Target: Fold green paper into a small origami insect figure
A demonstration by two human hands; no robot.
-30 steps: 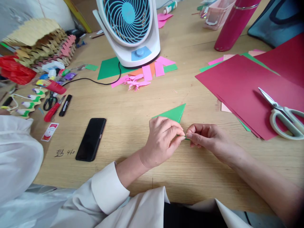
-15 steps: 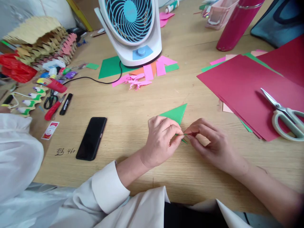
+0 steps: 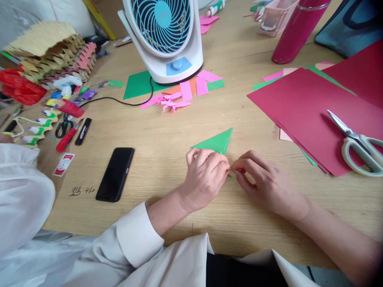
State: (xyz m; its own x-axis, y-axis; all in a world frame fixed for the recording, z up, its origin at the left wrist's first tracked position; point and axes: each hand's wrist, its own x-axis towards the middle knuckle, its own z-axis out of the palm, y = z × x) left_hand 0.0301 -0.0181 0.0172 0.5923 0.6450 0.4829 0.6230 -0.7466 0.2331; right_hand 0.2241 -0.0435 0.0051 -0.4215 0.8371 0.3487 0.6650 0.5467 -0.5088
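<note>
A folded piece of green paper (image 3: pixel 216 141) rises above my fingers, its flat pointed part slanting up to the right. My left hand (image 3: pixel 206 175) is closed on it, thumb and fingertips pinched together, so its lower part is mostly hidden. My right hand (image 3: pixel 263 181) meets the left one at the fingertips and pinches a tiny tip of the same green paper; most of that tip is covered. Both hands are just above the wooden table (image 3: pixel 167 167).
Left of my hands lies a black phone (image 3: pixel 115 174). White-handled scissors (image 3: pixel 356 145) rest on red paper sheets (image 3: pixel 302 107) at right. Behind are a fan (image 3: pixel 176 65), pink paper pieces (image 3: pixel 175 104) and a pink bottle (image 3: pixel 295 34). A utility knife (image 3: pixel 67 139) sits at left.
My left hand has rolled over, hiding more of its thumb and of the paper's lower tips. The green paper's upper part has shifted slightly left. My right hand keeps its pinch.
</note>
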